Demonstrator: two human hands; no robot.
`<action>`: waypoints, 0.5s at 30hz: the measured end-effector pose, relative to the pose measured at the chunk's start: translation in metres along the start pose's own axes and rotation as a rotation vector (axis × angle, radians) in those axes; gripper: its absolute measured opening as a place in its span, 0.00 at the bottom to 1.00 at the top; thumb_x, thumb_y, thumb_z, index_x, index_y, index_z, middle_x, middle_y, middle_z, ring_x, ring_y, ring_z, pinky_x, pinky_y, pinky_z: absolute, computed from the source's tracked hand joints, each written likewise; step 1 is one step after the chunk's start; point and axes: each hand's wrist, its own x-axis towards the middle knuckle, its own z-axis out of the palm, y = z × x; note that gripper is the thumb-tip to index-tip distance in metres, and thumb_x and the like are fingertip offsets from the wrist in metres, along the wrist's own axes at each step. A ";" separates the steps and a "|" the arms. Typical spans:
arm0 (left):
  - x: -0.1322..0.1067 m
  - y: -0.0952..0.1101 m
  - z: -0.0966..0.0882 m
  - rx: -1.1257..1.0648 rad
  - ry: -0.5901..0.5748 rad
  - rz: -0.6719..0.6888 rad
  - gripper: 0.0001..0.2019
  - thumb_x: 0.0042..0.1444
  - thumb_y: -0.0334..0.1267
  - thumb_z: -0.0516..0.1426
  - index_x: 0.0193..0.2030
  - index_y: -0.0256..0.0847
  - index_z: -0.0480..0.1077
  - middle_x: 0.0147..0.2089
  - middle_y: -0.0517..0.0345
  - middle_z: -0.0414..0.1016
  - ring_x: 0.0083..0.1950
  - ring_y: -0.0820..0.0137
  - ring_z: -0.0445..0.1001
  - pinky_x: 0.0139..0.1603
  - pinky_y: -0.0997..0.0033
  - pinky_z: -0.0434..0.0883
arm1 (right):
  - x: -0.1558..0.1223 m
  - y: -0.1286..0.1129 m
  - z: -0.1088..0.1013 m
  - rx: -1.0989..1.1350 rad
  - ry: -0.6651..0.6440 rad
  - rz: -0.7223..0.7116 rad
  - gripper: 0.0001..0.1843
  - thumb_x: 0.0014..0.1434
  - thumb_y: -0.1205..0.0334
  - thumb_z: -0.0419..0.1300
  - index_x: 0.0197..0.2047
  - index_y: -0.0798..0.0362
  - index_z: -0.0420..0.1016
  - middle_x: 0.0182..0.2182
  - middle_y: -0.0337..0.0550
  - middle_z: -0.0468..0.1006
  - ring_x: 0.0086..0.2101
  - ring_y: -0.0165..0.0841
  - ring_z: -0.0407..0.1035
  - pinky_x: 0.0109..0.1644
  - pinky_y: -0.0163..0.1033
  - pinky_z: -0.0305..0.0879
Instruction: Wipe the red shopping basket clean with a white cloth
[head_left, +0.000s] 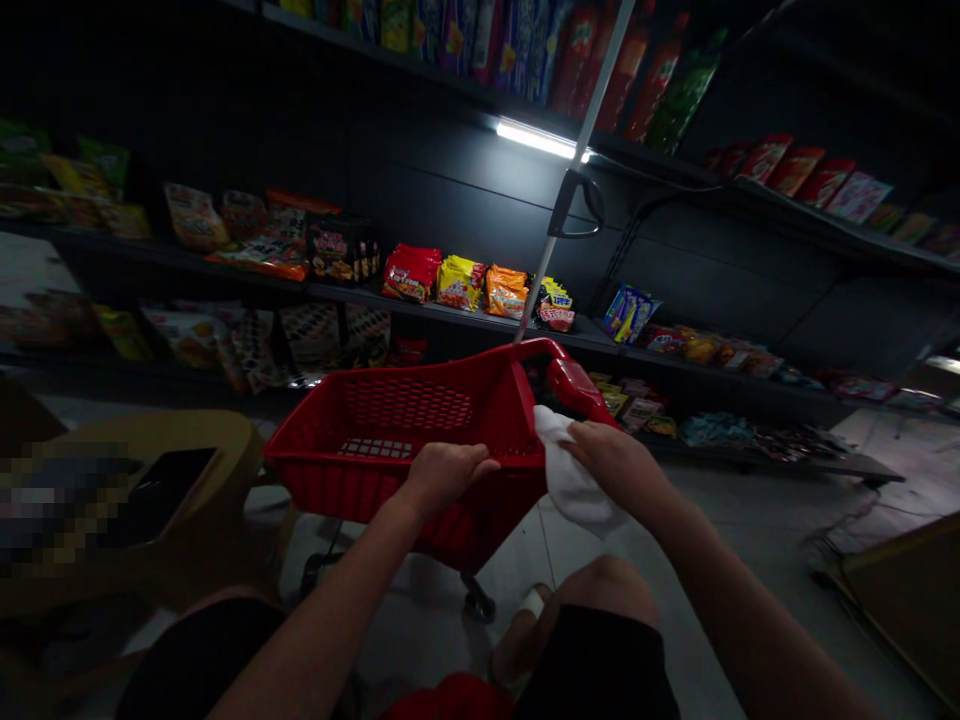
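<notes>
A red plastic shopping basket (390, 420) on wheels stands in front of me, empty as far as I can see. My left hand (444, 474) is closed over its near rim. My right hand (615, 465) grips a white cloth (574, 480) and presses it against the basket's right corner, just below the red handle block (574, 385). A silver pull handle (577, 180) rises from the basket toward the upper shelves.
Dark shelves (450, 310) along the wall carry snack and noodle packets (459, 282), with a lit strip light (540, 140) under the upper shelf. A tan chair (187, 480) sits at left, a cardboard box (907, 590) at right. My knees (600, 600) are below the basket on the tiled floor.
</notes>
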 end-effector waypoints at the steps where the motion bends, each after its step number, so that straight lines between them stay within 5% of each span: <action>1: 0.001 0.002 0.000 0.001 0.001 0.004 0.29 0.67 0.59 0.38 0.40 0.44 0.73 0.37 0.52 0.82 0.37 0.64 0.80 0.34 0.71 0.64 | 0.002 0.006 -0.004 0.007 -0.024 0.011 0.12 0.69 0.58 0.52 0.44 0.53 0.74 0.39 0.47 0.79 0.38 0.36 0.74 0.39 0.36 0.62; 8: 0.004 0.007 0.005 -0.036 0.020 0.045 0.27 0.67 0.58 0.39 0.40 0.44 0.73 0.38 0.54 0.82 0.37 0.64 0.80 0.33 0.72 0.62 | 0.064 -0.010 -0.005 0.093 0.164 -0.029 0.24 0.63 0.68 0.56 0.63 0.51 0.65 0.57 0.49 0.71 0.54 0.38 0.67 0.53 0.37 0.63; 11: 0.005 0.000 0.007 -0.034 0.017 0.051 0.27 0.67 0.59 0.40 0.39 0.44 0.72 0.37 0.54 0.82 0.36 0.66 0.79 0.32 0.72 0.61 | 0.069 -0.014 0.000 0.050 -0.038 -0.168 0.17 0.67 0.64 0.52 0.58 0.53 0.71 0.52 0.50 0.75 0.53 0.38 0.68 0.55 0.39 0.63; 15: 0.006 -0.009 0.010 -0.038 0.037 0.089 0.27 0.67 0.59 0.40 0.39 0.45 0.72 0.37 0.56 0.82 0.35 0.66 0.79 0.30 0.72 0.60 | 0.034 -0.019 -0.004 0.059 -0.185 -0.369 0.20 0.70 0.51 0.49 0.49 0.54 0.77 0.48 0.53 0.77 0.49 0.40 0.70 0.53 0.42 0.66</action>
